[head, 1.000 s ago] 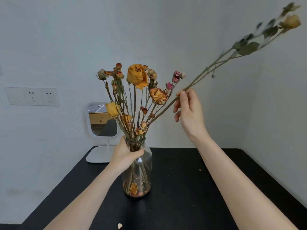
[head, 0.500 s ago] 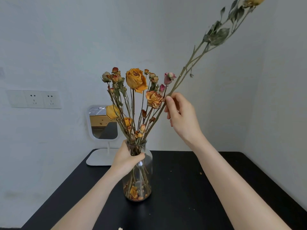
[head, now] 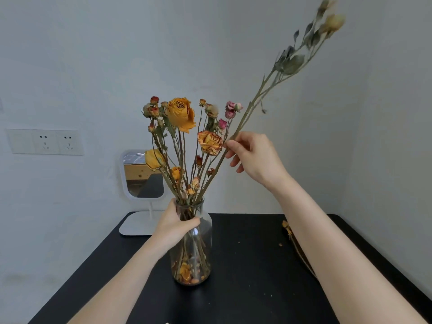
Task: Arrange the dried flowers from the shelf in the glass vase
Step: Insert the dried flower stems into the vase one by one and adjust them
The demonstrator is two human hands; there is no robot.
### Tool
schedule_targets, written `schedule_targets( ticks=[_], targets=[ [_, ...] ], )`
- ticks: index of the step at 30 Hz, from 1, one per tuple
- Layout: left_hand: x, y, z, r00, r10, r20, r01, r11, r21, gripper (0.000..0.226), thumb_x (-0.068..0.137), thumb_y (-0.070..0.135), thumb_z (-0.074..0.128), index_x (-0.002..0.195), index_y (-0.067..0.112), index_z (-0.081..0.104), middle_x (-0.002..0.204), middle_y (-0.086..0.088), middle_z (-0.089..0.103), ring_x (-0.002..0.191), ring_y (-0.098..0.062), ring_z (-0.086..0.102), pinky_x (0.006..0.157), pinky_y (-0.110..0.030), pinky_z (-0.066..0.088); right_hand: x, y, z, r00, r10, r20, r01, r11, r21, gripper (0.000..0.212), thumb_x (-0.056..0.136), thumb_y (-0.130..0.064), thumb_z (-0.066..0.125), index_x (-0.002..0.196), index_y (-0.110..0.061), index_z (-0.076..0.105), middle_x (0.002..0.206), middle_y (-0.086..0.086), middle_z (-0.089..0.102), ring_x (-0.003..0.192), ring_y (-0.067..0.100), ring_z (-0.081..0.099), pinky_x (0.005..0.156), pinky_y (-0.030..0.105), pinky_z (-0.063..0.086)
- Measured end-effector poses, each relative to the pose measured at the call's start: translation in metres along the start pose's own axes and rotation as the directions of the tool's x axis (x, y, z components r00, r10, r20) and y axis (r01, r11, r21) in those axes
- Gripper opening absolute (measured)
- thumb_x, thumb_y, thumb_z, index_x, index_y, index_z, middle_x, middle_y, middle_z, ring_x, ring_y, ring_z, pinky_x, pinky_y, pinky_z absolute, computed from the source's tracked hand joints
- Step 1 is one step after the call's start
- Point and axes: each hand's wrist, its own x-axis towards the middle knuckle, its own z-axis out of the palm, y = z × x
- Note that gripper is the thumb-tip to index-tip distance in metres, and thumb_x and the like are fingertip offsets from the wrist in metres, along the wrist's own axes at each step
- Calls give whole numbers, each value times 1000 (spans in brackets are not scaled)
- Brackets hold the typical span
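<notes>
Head camera: a pale wall [head: 93,54] fills the top and both sides of the frame, and the black counter [head: 245,300] spreads across the bottom. My two bare forearms reach in from the lower edge.

A long stem [head: 256,95] slants from the vase mouth at centre up to the upper right of the frame, carrying grey-green leaves and a blurred pale bud [head: 333,19] at its tip. My right grip [head: 254,157], just right of centre, pinches this stem between thumb and fingertips at about the height of the lower blooms; its other fingers are loosely curled.

The dried flowers [head: 181,113], orange roses with small red and pink buds, stand upright in the centre of the frame with their stalks gathered into the glass vase [head: 203,230]. The vase stands upright on the counter, lower centre, with fallen petals lying in its base. My left grip [head: 174,224] is wrapped around the vase's neck from the left, thumb across the front.

A small white-framed mirror [head: 142,174] on a flat stand sits behind the vase, left of centre. A white socket plate [head: 45,141] is fixed to the wall at mid-left. Another dried stem [head: 288,230] lies on the counter at right, partly hidden behind my right forearm, with a few crumbs [head: 280,245] beside it.
</notes>
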Motion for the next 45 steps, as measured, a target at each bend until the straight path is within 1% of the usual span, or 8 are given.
schedule_targets(
  ticks=[9, 13, 17, 20, 25, 30, 40, 45],
  targets=[
    [0, 3, -16, 984, -28, 175, 38, 998, -57, 51, 79, 16, 70, 115, 32, 40, 102, 19, 53, 97, -3, 51, 77, -21, 43, 1, 6, 9, 999, -1, 44, 1, 1000, 8, 22, 98, -15, 45, 82, -10, 60, 65, -3, 59, 47, 7, 49, 41, 13, 43],
    [1, 4, -24, 961, -22, 275, 39, 998, -56, 49, 77, 22, 73, 108, 40, 40, 106, 22, 52, 94, 7, 47, 85, -17, 36, 5, 3, 11, 998, -19, 58, 21, 999, -27, 23, 97, -17, 46, 85, -7, 64, 62, -6, 60, 43, 4, 49, 41, 12, 42],
    [-5, 8, -15, 990, 95, 106, -89, 994, -59, 46, 65, 33, 81, 94, 45, 47, 97, 30, 54, 86, 16, 50, 68, -5, 35, 8, -6, 14, 996, -61, 68, 68, 993, -100, 30, 96, -18, 50, 67, -16, 59, 57, -7, 58, 43, 7, 51, 41, 9, 40],
    [-7, 8, -8, 993, 119, -24, -121, 990, -78, 53, 62, 31, 83, 97, 42, 45, 94, 33, 51, 83, 18, 47, 69, -4, 35, 10, -11, 20, 995, -71, 70, 78, 992, -95, 27, 94, -16, 51, 78, 1, 65, 59, 0, 59, 40, 8, 51, 41, 15, 42],
    [-5, 4, -12, 997, 75, -27, -77, 995, -58, 62, 64, 30, 83, 113, 32, 44, 98, 28, 53, 90, 8, 51, 85, -21, 40, 11, -12, 17, 990, -57, 125, 62, 997, -37, 27, 94, -17, 53, 84, 4, 66, 57, -3, 58, 40, 5, 51, 44, 17, 44],
    [-4, 3, -17, 996, 89, 21, -87, 993, -78, 45, 73, 16, 75, 107, 32, 51, 101, 19, 59, 103, -9, 56, 80, -18, 41, 7, -8, 11, 983, -43, 179, 39, 999, 23, 24, 95, -17, 51, 89, -1, 68, 64, -2, 61, 47, 8, 50, 45, 18, 44],
    [-4, 0, -11, 984, 143, -105, -152, 985, -85, 68, 62, 28, 84, 115, 36, 42, 100, 30, 53, 90, 15, 49, 77, -9, 38, 4, -10, 22, 971, -110, 214, 111, 994, 6, 18, 96, -17, 50, 85, -15, 64, 65, -6, 60, 50, 7, 51, 43, 12, 42],
    [-2, -7, -10, 986, 122, -110, -129, 990, -59, 67, 63, 32, 83, 116, 34, 43, 105, 24, 57, 99, 6, 53, 85, -19, 42, -2, 5, 41, 946, -62, 319, 143, 961, -237, 23, 90, -26, 60, 82, -7, 71, 61, -14, 56, 53, -1, 54, 51, 7, 40]
  ],
)
